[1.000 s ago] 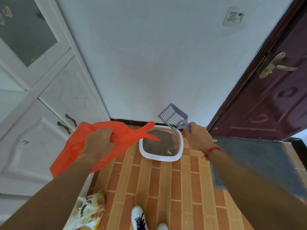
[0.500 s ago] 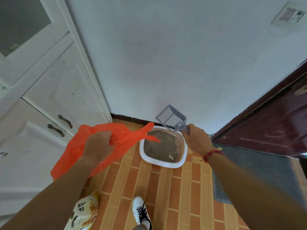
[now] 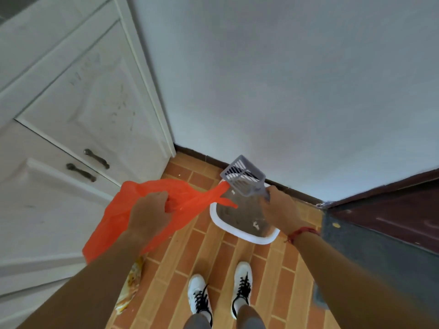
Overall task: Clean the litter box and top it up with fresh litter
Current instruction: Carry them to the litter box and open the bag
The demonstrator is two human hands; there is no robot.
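Note:
A white litter box [image 3: 247,238] with dark litter and a few pale clumps stands on the brick-patterned floor against the wall. My right hand [image 3: 279,210] grips the handle of a grey slotted litter scoop [image 3: 242,178], held in the air over the box's far end. My left hand [image 3: 149,213] grips an orange plastic bag [image 3: 114,224] to the left of the box. One bag handle [image 3: 221,194] stretches over the box's left rim, under the scoop.
A white cabinet [image 3: 71,129] with two dark handles fills the left. A yellow printed bag [image 3: 133,281] lies on the floor by its base. A dark red door [image 3: 392,210] and a grey mat [image 3: 370,257] are on the right. My two white shoes [image 3: 221,293] stand behind the box.
The view has tilted down and moved closer to the litter box. Both shoes now show. Both hands keep their holds, and the scoop now hangs over the box's far end.

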